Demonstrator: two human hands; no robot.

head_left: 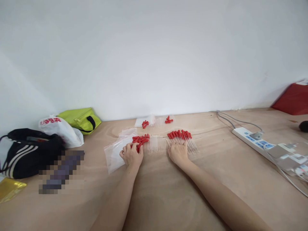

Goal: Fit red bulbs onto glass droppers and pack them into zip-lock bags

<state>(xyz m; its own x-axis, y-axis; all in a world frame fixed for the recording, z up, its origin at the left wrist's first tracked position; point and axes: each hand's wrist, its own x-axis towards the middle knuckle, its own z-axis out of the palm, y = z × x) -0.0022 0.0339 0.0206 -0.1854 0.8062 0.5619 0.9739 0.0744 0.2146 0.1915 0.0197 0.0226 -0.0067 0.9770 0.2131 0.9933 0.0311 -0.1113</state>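
My left hand (132, 155) rests at a pile of red dropper bulbs (141, 139), its fingers curled round a bulb at the near edge. Under that pile and hand lie clear zip bags (115, 156). Thin clear tubes (156, 145) are set side by side between my hands. My right hand (178, 153) is closed at the right end of these tubes, and its fingertips are hidden. Just beyond it lies a row of droppers (180, 134), red bulbs fitted on clear tubes pointing toward me.
Farther back, two small groups of red bulbs lie on clear bags (158, 121) by the wall. At left are a black bag (31, 154), a white plastic bag (57, 130) and a lime pouch (80, 118). A power strip (252, 141) with plugs and cables occupies the right.
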